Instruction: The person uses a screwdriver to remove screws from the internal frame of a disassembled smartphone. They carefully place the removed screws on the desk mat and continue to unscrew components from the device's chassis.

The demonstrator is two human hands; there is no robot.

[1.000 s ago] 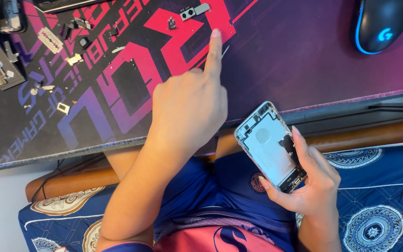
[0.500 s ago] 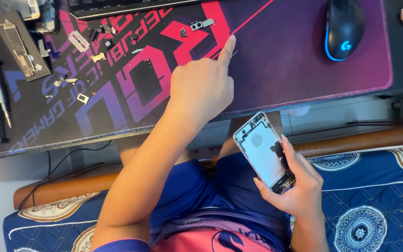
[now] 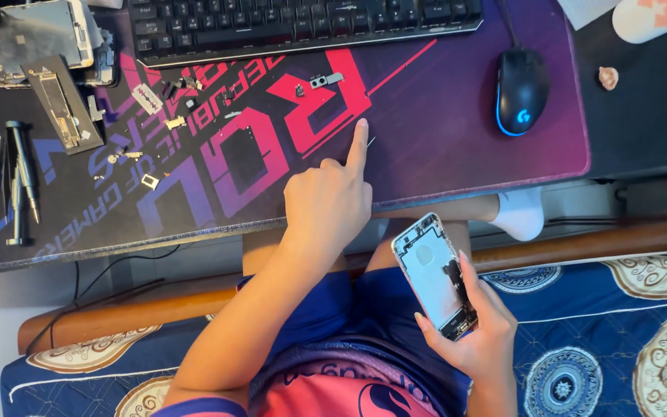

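Desk mat [image 3: 457, 116]: purple with red lettering, covering the desk. Keyboard [image 3: 303, 27] at its far edge, mouse [image 3: 520, 91] to the right. Screwdrivers [image 3: 17, 181] lie at the left edge, below a dismantled phone screen [image 3: 32, 38]. Left hand [image 3: 330, 205]: fist closed, holding nothing, index finger extended with its tip on the mat beside a thin small part [image 3: 370, 142]. Right hand [image 3: 472, 328]: gripping an opened phone body [image 3: 432, 274] over the lap, internals facing up, thumb on its lower half. Loose small metal parts [image 3: 156, 123] lie scattered on the mat.
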